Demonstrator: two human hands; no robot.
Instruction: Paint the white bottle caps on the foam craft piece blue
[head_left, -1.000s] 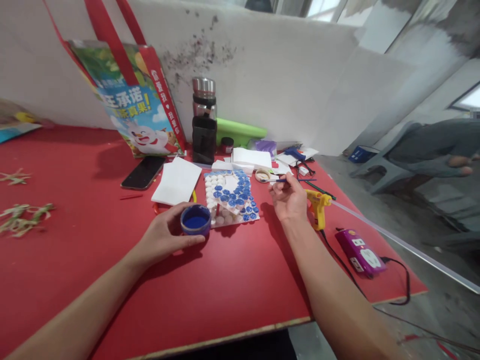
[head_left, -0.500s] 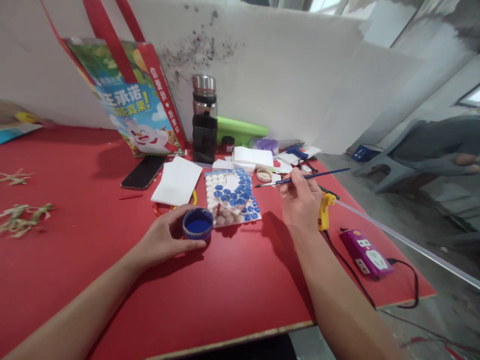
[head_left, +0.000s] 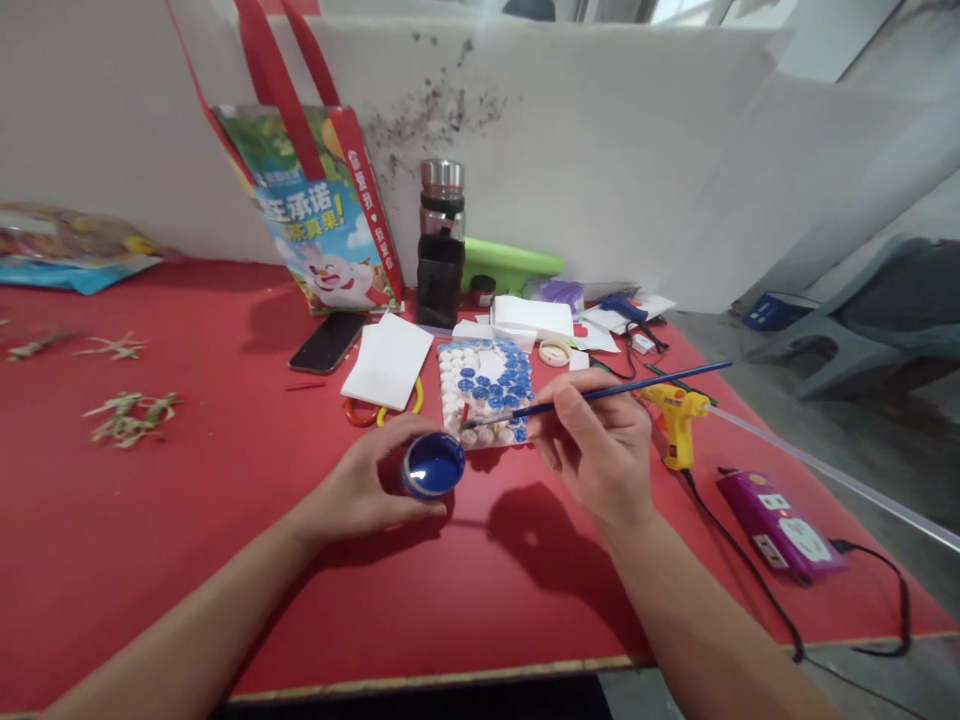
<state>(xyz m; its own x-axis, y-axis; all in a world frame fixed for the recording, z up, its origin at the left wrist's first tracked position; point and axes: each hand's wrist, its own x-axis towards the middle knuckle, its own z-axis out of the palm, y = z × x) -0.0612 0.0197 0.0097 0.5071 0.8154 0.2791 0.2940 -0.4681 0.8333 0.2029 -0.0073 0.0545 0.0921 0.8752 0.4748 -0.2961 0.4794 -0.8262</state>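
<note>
My left hand (head_left: 360,485) is wrapped round a small jar of blue paint (head_left: 433,466), its mouth tipped a little toward me. Between the fingers of my right hand (head_left: 600,440) is a thin blue paintbrush (head_left: 630,386). The brush tip points left, just above and to the right of the jar's rim, apart from the paint. Behind the jar lies a white craft panel (head_left: 454,385) covered in small round pieces. Some pieces are painted blue, others are white. The brush and my right fingers hide part of its right side.
A yellow glue gun (head_left: 679,420) and a purple power strip (head_left: 780,530) with cables lie at the right. Further back are a phone (head_left: 328,342), white paper (head_left: 388,362), a bottle (head_left: 441,245) and a printed bag (head_left: 322,210). Dried plant pieces (head_left: 135,418) lie at the left.
My right hand has brought the brush left and down, toward the jar. The jar is tilted more in my left hand. The whole view has shifted, so things appear further right.
</note>
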